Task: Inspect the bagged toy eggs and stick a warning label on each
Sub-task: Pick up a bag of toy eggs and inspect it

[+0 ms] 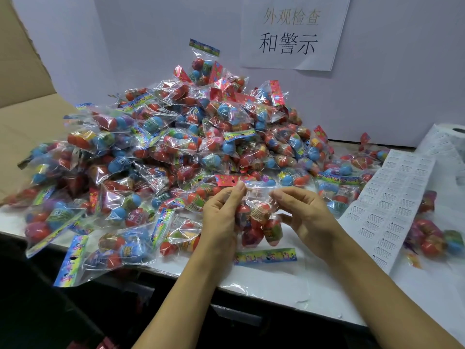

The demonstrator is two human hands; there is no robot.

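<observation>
I'm holding one bag of toy eggs [259, 220] between both hands, just above the white table [276, 280] near its front edge. My left hand [221, 217] and right hand [304, 215] are each pinching its clear top. The pile of bags [161, 147] is crowding behind; the label sheet [387, 207] is lying just right.

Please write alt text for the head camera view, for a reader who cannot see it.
Two hands, left and right, pinch a clear bag of toy eggs above a white table. Behind lies a big pile of bags; a label sheet lies right.
</observation>
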